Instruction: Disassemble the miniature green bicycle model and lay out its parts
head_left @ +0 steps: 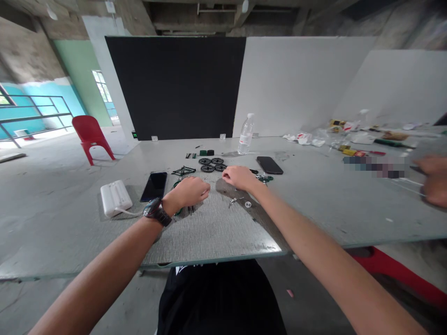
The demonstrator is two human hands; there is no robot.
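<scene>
My left hand (pixel 191 190), with a watch on the wrist, is closed low over the table, near green and dark parts partly hidden under it. My right hand (pixel 238 177) is closed with fingertips together, just right of the black wheels (pixel 207 168). What either hand grips, if anything, is too small to make out. Beyond my left hand lies a black frame piece (pixel 183 170). Small silver parts (pixel 235 201) and a white ring (pixel 247 204) rest nearer the table edge. Green and silver parts (pixel 264 178) lie right of my right hand.
Around the hands are a white power bank (pixel 115 197) with a cable, a phone (pixel 154 186), a dark phone (pixel 269 165) and a water bottle (pixel 246 135). Another person's hand (pixel 435 179) is at the far right, near scattered items. A black panel (pixel 178 88) stands behind.
</scene>
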